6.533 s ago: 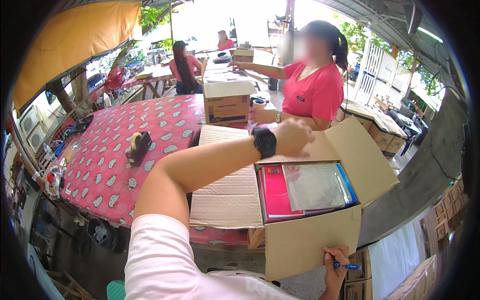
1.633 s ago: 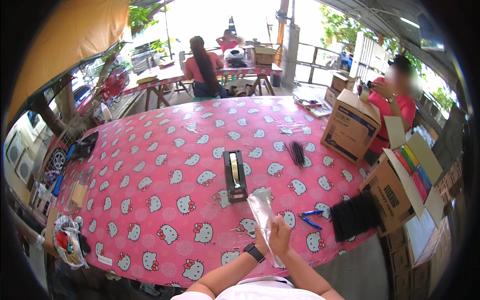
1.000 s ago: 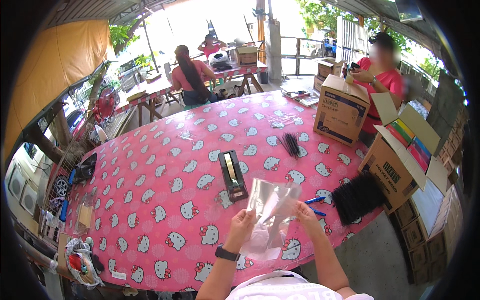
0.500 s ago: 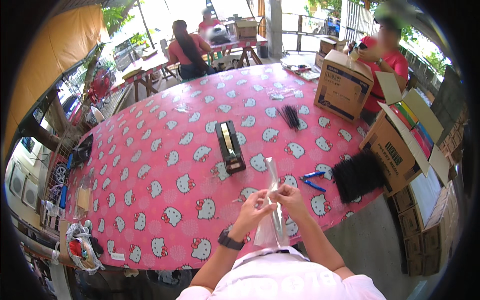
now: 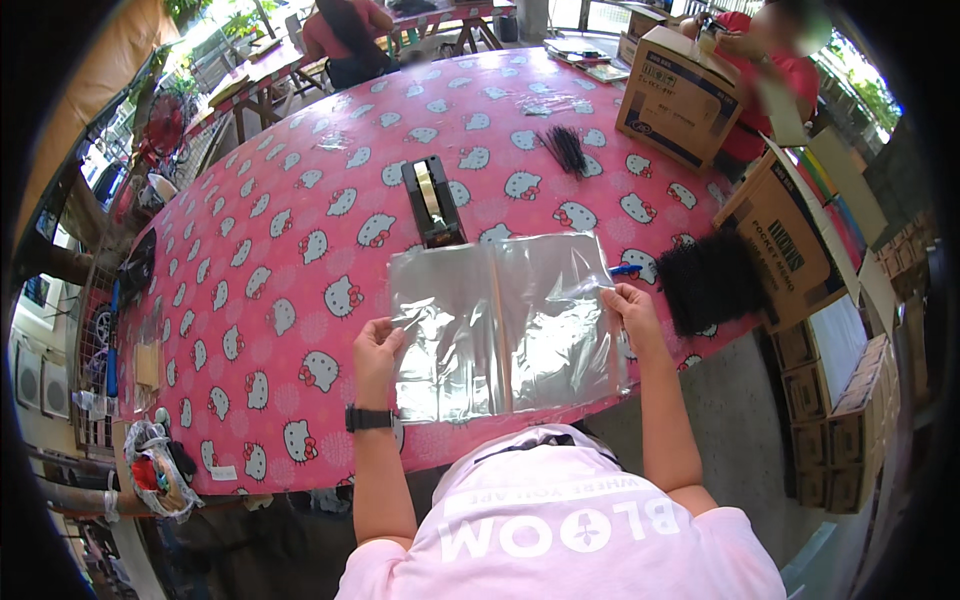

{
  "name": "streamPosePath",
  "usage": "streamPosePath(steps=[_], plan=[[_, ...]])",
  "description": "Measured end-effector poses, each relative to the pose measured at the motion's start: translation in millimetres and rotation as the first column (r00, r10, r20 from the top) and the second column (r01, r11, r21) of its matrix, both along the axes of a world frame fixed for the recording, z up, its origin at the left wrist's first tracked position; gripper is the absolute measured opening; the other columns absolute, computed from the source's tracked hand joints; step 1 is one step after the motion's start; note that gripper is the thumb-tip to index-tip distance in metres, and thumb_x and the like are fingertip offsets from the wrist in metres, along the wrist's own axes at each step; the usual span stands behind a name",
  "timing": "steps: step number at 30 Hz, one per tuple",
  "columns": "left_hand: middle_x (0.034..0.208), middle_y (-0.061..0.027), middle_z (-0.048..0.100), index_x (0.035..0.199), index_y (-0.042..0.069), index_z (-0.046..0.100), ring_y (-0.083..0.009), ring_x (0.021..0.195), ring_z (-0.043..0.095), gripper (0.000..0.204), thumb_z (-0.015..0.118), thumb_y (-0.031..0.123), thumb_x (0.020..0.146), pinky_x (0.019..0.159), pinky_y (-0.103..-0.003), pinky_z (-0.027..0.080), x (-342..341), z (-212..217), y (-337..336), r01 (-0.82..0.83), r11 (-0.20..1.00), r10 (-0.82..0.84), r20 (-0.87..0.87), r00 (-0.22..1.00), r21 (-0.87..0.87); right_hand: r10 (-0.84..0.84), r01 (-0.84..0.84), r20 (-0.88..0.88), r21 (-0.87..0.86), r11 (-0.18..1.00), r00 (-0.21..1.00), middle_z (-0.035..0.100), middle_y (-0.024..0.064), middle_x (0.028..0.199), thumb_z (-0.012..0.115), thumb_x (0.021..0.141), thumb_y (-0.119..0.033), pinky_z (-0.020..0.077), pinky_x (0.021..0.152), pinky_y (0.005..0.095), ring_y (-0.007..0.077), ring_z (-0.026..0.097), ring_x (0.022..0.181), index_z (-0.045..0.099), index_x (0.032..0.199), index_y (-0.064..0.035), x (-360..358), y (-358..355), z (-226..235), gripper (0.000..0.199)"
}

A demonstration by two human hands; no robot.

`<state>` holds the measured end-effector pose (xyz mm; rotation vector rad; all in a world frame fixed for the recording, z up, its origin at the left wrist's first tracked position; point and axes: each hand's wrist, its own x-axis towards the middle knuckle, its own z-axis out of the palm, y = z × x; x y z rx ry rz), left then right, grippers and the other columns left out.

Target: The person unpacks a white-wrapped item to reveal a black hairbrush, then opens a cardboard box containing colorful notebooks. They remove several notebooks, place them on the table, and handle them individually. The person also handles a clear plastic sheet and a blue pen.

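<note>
Spread flat over the near table edge is a shiny clear plastic sheet with a crease down its middle, possibly a stack of bags. My left hand, a dark watch on its wrist, pinches the sheet's left edge. The right edge is pinched in my right hand. Just beyond the plastic stands a black tape dispenser with a pale roll. Blue-handled pliers show only partly past the sheet's right corner. Right of them lies a large pile of thin black strands.
A pink patterned cloth covers the table. Farther off lies a small black bundle. At the right are a closed carton and an open carton with colourful contents. A person in red stands behind them; another sits beyond the table.
The plastic, earlier gathered narrow between my close-together hands, is now opened out flat. My hands have moved apart to its two sides. The plastic now partly covers the pliers. The view has tilted down.
</note>
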<state>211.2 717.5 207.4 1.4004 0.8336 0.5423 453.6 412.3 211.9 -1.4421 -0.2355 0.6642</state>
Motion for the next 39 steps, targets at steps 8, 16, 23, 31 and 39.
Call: streamPosePath(steps=[8,16,23,31,39], plan=[[0.074,-0.0017,0.059,0.099,-0.003,0.057,-0.0061,0.058,0.051,0.025,0.066,0.007,0.078,0.050,-0.019,0.042,6,-60,-10,0.045,0.998,-0.051,-0.154,0.987,-0.042,-0.183,0.239,0.265,-0.198,0.951,0.947,0.060,0.0012,0.078,0.073,0.076,-0.019,0.0439,0.056,0.0200,0.0072,0.053,0.065,0.059,0.094,0.0008,-6,11,-71,0.030],[0.079,-0.0057,0.058,0.095,-0.002,0.057,-0.0120,0.067,0.055,0.023,0.067,0.005,0.075,0.058,-0.025,0.046,-1,-57,-15,0.080,0.997,-0.079,-0.177,0.981,-0.002,-0.265,0.428,0.513,-0.229,0.874,0.816,0.061,0.0015,0.066,0.072,0.072,-0.005,0.0431,0.053,0.0240,0.0069,0.054,0.059,0.058,0.086,-0.0013,-20,19,-52,0.020],[0.106,-0.0138,0.054,0.103,0.004,0.056,-0.0306,0.105,0.048,0.033,0.064,0.007,0.071,0.092,-0.041,0.037,53,10,-104,0.181,0.655,-0.158,-0.101,0.982,0.734,-0.029,0.520,0.807,-0.351,0.779,0.590,0.061,0.0114,0.072,0.066,0.077,-0.014,0.0459,0.060,0.0356,0.0288,0.058,0.066,0.058,0.082,-0.0034,-21,19,-50,0.014],[0.113,-0.0087,0.052,0.102,0.007,0.057,-0.0286,0.109,0.047,0.026,0.062,0.010,0.077,0.093,-0.040,0.037,87,-56,-123,0.405,0.448,-0.367,-0.249,0.896,0.797,0.095,0.519,0.889,-0.345,0.782,0.448,0.058,0.0103,0.078,0.065,0.074,-0.010,0.0459,0.069,0.0361,0.0281,0.056,0.078,0.063,0.088,-0.0033,-40,19,-29,0.015],[0.130,-0.0109,0.042,0.117,0.006,0.048,-0.0290,0.122,0.037,0.038,0.056,0.013,0.081,0.101,-0.039,0.031,87,-63,-121,0.386,0.416,-0.322,-0.264,0.909,0.823,0.259,-0.262,0.042,0.172,0.950,0.965,0.065,0.0047,0.091,0.060,0.086,-0.014,0.0481,0.064,0.0243,0.0091,0.061,0.077,0.061,0.095,-0.0006,-73,56,32,0.016]])
